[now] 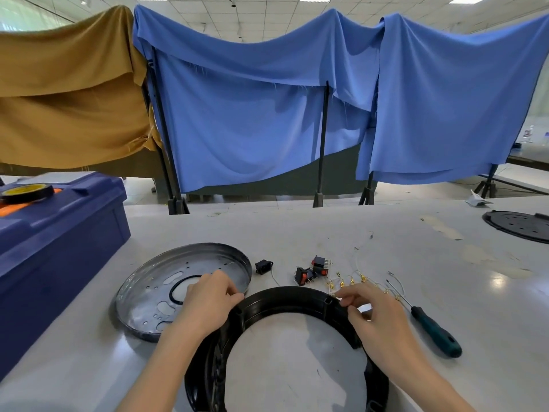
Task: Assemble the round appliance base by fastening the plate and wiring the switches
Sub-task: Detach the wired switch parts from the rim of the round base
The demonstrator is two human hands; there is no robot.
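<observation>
Metal plate (139,298) left of ring (285,294); screwdriver (436,331) right.

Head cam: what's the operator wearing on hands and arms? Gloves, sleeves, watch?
Nothing worn shows. The left hand and right hand are bare, with no gloves. Both forearms are bare down to the frame's bottom edge, with no sleeve cuff in view. No watch, ring or wristband is visible.

Bare table (297,230) lies open beyond the parts and inside the black ring (285,294). On the left the blue toolbox (59,239) walls the edge, with the metal plate (142,295) near it. The switches (309,273), loose wires (353,281) and a screwdriver (436,331) crowd the ring's far right side.
</observation>
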